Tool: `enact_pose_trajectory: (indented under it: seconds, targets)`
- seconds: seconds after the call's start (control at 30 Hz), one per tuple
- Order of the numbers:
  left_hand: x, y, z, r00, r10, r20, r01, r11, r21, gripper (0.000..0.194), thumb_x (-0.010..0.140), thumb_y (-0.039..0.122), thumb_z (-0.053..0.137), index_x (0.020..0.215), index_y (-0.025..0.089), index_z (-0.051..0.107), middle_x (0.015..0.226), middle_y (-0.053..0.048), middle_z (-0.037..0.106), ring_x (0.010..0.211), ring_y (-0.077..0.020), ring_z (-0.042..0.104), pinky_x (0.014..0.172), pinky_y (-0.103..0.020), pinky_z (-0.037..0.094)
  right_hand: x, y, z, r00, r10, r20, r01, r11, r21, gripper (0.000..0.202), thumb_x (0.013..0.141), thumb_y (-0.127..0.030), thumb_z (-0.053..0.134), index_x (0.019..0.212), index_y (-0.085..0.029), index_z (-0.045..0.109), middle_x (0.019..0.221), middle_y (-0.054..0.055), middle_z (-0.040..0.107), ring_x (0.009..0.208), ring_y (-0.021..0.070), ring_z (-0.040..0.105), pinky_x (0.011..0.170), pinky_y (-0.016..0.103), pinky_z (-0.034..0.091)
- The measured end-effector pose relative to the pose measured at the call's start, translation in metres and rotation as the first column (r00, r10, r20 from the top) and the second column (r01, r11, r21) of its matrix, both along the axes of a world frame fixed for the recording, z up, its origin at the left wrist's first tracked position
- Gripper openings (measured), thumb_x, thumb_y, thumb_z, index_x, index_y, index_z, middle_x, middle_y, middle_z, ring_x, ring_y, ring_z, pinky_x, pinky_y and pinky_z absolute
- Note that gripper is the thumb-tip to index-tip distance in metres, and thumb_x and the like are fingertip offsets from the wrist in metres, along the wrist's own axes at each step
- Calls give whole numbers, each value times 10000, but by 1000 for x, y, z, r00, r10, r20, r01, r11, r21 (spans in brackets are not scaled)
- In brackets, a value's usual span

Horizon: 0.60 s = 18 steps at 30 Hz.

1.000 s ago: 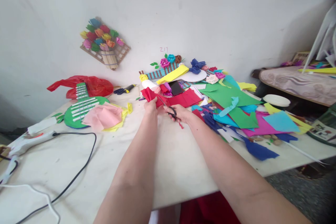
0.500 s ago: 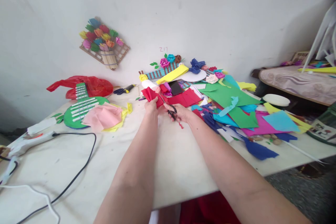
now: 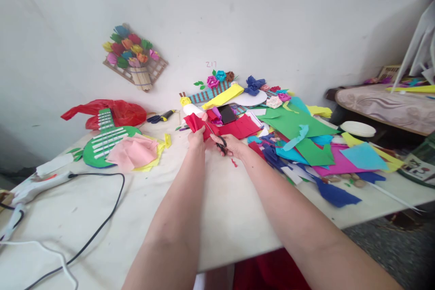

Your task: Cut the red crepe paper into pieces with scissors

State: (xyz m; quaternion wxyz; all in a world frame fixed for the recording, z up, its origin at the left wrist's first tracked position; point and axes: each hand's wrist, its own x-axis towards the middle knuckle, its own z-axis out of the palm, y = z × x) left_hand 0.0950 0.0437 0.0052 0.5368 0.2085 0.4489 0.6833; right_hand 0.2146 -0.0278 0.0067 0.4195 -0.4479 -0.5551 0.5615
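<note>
Folded red paper (image 3: 193,122) is pinched in my left hand (image 3: 197,137), near the middle of the table. My right hand (image 3: 231,144) has its fingers in the handles of black scissors (image 3: 222,145). The blades point up and left and meet the edge of the red paper. Small red scraps (image 3: 234,162) lie on the table just below the scissors. Behind my hands is a flat red sheet (image 3: 241,127) beside a black phone-like object (image 3: 227,114).
On the left are a green guitar-shaped craft (image 3: 98,147), pink paper (image 3: 132,152), pliers (image 3: 161,117), a red plastic bag (image 3: 125,112), and a glue gun (image 3: 41,186) with a black cord. Coloured paper, including a green sheet (image 3: 295,122), covers the right side.
The scissor handles have drawn closer together in my right hand. My left hand and the red paper have barely moved.
</note>
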Motion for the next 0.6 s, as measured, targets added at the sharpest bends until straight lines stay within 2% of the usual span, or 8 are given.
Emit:
enact_pose_trajectory:
  seconds: [0.3,0.6]
  targets:
    - [0,-3,2,1000,-3,27,3,1000,2,139,654,38,637,741,119,566,711,-48,620,623,-166,636,633,-326,543,-1,2,-3,1000,1,11,-1,1000,26,479,659,-599,659,654,-145,503,485,-43,490,327,45,452,257,151,180]
    - [1,-11,10,997,6,83,-6,1000,-1,150,680,13,619,728,124,531,648,-16,599,552,-129,603,613,-295,539,-10,-9,11,996,-74,45,76,996,-54,423,698,-529,668,637,-144,502,433,-61,448,307,37,411,261,150,181]
